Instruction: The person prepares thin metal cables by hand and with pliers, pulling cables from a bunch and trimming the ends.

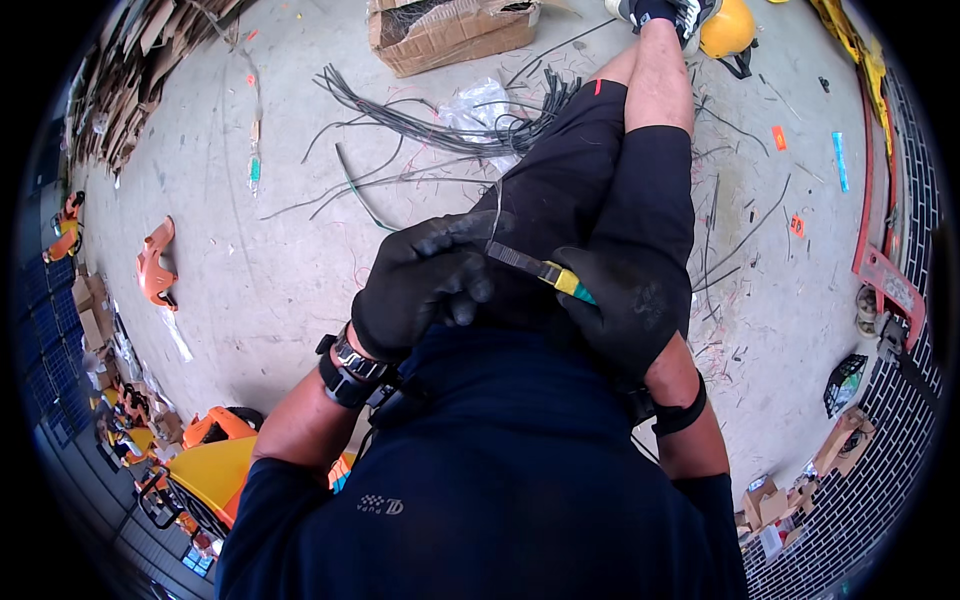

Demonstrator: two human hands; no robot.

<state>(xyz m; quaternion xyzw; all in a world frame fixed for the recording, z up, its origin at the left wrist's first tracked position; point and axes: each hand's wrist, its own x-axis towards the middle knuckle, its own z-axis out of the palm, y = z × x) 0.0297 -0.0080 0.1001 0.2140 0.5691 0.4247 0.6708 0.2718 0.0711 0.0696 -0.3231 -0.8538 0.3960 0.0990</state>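
Observation:
My right hand (630, 307), in a black work glove, grips a utility knife (570, 281) with a yellow and green handle. Its long segmented blade (517, 259) points left towards my other hand. Over my lap is my left hand (427, 277), gloved in black too, its fingers bent. A thin wire (497, 210) runs down past those fingertips to the blade's tip. Whether the fingers pinch this wire is not clear. Beyond my hands, a bundle of dark cables (420, 131) lies on the floor beside my outstretched legs (637, 165).
An open cardboard box (457, 37) holding dark tangled strands stands past the cables. Clear plastic film (480, 112) lies among them. A yellow helmet (727, 30) sits near my shoes. Orange plastic housing (155, 262) lies left; a red pallet jack (889, 292) stands by the brick wall (892, 450).

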